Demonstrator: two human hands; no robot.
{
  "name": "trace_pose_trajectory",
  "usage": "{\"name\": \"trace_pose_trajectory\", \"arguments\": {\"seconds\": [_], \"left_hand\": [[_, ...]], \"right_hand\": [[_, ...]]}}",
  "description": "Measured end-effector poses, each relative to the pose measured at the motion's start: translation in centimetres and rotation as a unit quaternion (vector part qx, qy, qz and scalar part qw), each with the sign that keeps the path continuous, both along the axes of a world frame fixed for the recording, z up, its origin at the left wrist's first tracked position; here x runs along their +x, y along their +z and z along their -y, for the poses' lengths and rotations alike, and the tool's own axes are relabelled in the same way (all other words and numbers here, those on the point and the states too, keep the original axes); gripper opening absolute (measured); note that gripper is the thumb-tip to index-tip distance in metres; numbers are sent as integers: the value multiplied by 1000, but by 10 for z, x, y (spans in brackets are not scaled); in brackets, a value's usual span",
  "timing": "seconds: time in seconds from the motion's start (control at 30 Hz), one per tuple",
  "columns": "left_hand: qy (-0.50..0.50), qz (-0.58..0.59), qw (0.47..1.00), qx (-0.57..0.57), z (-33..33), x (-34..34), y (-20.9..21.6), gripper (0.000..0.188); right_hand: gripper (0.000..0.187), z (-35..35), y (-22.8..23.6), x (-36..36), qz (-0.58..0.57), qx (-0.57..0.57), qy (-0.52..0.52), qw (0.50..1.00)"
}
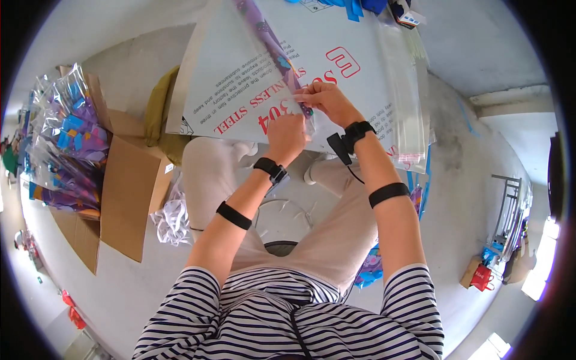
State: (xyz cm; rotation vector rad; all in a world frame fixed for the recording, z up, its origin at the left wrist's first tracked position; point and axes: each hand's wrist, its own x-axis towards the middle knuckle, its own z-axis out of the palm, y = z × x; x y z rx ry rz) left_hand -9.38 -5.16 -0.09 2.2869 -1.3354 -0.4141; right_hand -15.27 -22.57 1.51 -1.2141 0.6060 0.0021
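A long, narrow purple patterned strip (273, 48), folded or rolled, lies across the table from its far edge toward me. See-through plastic film (310, 127) shows around its near end. My left hand (287, 137) is closed at that near end, by the table's front edge; its fingertips are mostly hidden behind the knuckles. Just to the right and a little farther off, my right hand (329, 103) has thumb and fingers pinched on the strip's near end. Both hands are close together over the table (225, 66), which has a pale printed covering.
Flat see-through plastic bags (403, 108) lie along the table's right side. Blue pieces (354, 8) sit at the far edge. At left, an open cardboard box (129, 198) stands near bagged purple goods (81, 129), with white strips (173, 216) beside it. A metal rack (507, 207) stands far right.
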Motion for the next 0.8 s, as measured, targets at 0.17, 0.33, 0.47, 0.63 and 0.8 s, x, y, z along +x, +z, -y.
{"name": "trace_pose_trajectory", "arguments": {"seconds": [0.17, 0.33, 0.47, 0.63, 0.8], "left_hand": [[64, 61, 989, -117, -13, 7, 6, 18], [54, 113, 991, -45, -12, -4, 3, 14], [15, 22, 996, 80, -6, 3, 4, 19], [68, -10, 997, -40, -22, 6, -6, 16], [65, 47, 997, -19, -10, 5, 4, 14]], "right_hand": [[10, -2, -6, -7, 37, 27, -7, 999], [6, -3, -4, -7, 41, 17, -6, 999], [4, -3, -11, -7, 48, 4, -5, 999], [3, -7, -12, -5, 44, -27, -6, 999], [3, -9, -10, -3, 43, -56, -6, 997]]}}
